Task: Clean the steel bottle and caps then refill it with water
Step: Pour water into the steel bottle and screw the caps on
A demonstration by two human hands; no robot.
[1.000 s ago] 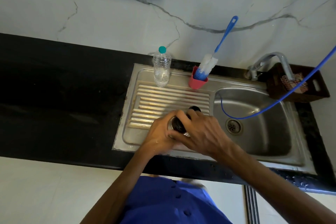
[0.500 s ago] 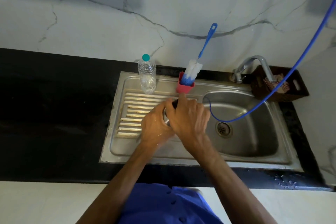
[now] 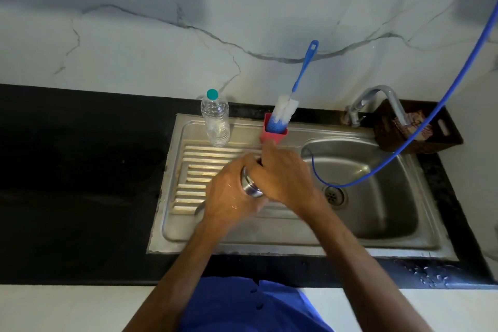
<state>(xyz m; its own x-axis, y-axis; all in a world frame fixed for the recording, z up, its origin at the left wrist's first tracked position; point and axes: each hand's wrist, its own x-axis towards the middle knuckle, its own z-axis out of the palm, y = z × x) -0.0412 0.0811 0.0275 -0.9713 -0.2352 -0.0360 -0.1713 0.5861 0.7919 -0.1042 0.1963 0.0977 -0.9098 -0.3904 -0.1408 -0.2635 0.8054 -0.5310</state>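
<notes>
**A:** Where's the shiny steel bottle (image 3: 250, 187) from where you sit?

**B:** I see it over the ribbed draining board of the stainless sink (image 3: 296, 240), clamped between both hands. My left hand (image 3: 229, 194) wraps its fingers round the body from the left. My right hand (image 3: 285, 175) curls over the top end, closed on what I take to be the dark cap (image 3: 259, 161); only a sliver shows.

**A:** Which way does it lie?

**B:** Tilted, I judge. Its long axis runs from low near the left wrist up and away towards the right knuckles. So the cap end sits under the right hand, the nearer one for any twisting, while the left steadies.

**A:** And the cleaning kit?

**B:** The blue-handled white bottle brush (image 3: 288, 108) stands in a pink plastic cup (image 3: 272, 136) just beyond the right hand's fingers. The clear plastic bottle with a teal cap (image 3: 215, 121) stands further left. The thin blue hose (image 3: 420, 129) loops into the basin on the right.
</notes>
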